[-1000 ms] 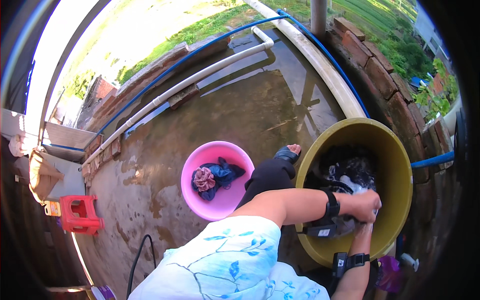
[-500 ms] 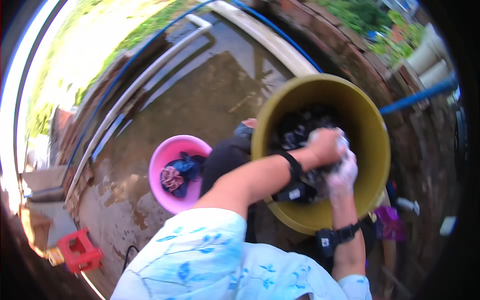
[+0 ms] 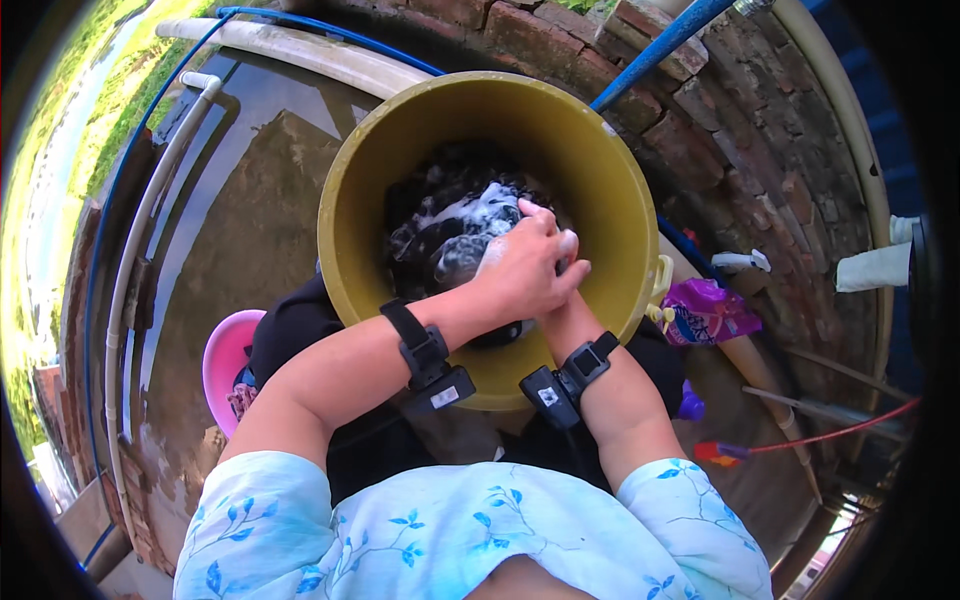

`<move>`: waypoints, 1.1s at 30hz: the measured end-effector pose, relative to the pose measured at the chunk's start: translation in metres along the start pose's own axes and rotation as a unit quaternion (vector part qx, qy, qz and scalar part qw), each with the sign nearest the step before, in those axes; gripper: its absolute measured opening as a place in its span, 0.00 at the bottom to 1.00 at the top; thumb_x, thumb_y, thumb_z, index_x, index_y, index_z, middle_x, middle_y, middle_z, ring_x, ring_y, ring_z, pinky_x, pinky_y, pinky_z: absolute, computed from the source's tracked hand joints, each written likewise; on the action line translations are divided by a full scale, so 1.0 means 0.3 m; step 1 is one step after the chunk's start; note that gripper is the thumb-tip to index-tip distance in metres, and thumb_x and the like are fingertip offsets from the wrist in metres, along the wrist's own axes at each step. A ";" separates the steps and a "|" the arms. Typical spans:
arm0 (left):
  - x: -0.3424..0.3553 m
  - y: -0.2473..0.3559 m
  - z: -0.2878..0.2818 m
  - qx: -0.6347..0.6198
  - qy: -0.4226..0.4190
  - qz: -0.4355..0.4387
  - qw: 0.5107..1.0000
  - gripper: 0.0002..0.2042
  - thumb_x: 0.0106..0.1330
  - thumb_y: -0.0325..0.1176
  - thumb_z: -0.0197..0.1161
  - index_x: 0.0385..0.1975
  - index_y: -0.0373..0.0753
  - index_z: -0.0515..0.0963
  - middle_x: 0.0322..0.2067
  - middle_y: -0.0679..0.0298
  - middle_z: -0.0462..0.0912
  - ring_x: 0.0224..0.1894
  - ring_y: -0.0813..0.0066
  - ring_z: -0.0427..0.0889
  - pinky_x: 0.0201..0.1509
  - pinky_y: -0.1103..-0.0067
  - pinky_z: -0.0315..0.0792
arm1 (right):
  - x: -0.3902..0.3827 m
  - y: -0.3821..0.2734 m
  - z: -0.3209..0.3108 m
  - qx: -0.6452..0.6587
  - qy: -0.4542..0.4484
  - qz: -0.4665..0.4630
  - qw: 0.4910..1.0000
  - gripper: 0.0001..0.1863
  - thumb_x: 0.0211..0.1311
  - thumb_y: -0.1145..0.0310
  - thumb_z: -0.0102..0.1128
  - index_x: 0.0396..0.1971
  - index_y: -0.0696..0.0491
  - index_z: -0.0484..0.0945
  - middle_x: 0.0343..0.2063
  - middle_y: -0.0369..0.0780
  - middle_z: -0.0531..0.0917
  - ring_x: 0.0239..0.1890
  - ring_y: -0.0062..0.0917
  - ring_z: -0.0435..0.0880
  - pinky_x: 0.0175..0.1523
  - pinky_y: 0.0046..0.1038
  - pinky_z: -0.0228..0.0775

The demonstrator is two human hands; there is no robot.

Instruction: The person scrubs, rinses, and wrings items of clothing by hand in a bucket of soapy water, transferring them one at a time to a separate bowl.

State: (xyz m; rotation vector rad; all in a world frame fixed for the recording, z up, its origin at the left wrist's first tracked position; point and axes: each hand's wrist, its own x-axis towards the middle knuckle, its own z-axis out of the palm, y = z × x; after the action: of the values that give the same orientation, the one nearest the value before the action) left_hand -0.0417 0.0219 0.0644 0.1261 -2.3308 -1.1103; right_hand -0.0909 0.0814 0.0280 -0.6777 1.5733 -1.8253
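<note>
One olive tub [image 3: 612,200] contains dark, foamy laundry [image 3: 425,232], the heap's long axis indistinct, its pale streak of foam [image 3: 480,208] slanting up rightward. The left hand [image 3: 527,262], fingers loosely spread, hides the right hand, whose grip cannot be told. Half a second earlier, the left hand appeared fisted.

Wet floor [image 3: 255,205] carrying an olive-yellow bucket [image 3: 605,225] and pink basin [image 3: 222,365]

Head view: wide fisheye, upright, looking steeply down
Shirt [image 3: 430,528]: nearest, along the lower edge
Tub [image 3: 592,200]: close, seen from above, near the middle
Brick wall [image 3: 745,170]: farther, upper right
</note>
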 end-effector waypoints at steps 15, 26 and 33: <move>0.096 -0.195 -0.102 0.016 0.112 -0.146 0.983 0.14 0.61 0.37 0.50 0.19 0.35 0.73 0.19 0.50 0.74 0.22 0.51 0.73 0.24 0.70 0.67 | 0.095 -0.067 0.150 0.330 0.199 0.234 0.892 0.14 0.63 0.61 0.38 0.38 0.53 0.70 0.35 0.38 0.76 0.37 0.27 0.76 0.46 0.31 0.68; 0.148 -0.209 -0.228 -0.384 -0.069 -0.271 0.880 0.20 0.59 0.46 0.55 0.43 0.36 0.67 0.39 0.60 0.74 0.45 0.78 0.70 0.50 0.81 0.62 | 0.099 -0.063 0.102 -0.035 0.106 0.242 0.964 0.18 0.47 0.71 0.54 0.41 0.56 0.66 0.34 0.38 0.74 0.34 0.24 0.73 0.35 0.30 0.68; 0.012 -0.298 -0.168 -0.142 -0.103 -0.252 0.952 0.19 0.47 0.28 0.62 0.40 0.33 0.69 0.35 0.63 0.75 0.38 0.77 0.73 0.44 0.82 0.66 | 0.194 0.020 -0.045 0.367 0.216 0.238 0.873 0.03 0.49 0.75 0.51 0.26 0.53 0.70 0.24 0.40 0.74 0.25 0.28 0.74 0.28 0.32 0.70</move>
State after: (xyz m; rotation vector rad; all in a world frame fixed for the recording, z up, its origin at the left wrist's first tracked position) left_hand -0.0317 -0.0725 0.0253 0.5462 -2.3487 -1.7705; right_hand -0.1390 0.0468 0.0189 0.4597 0.9983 -2.0304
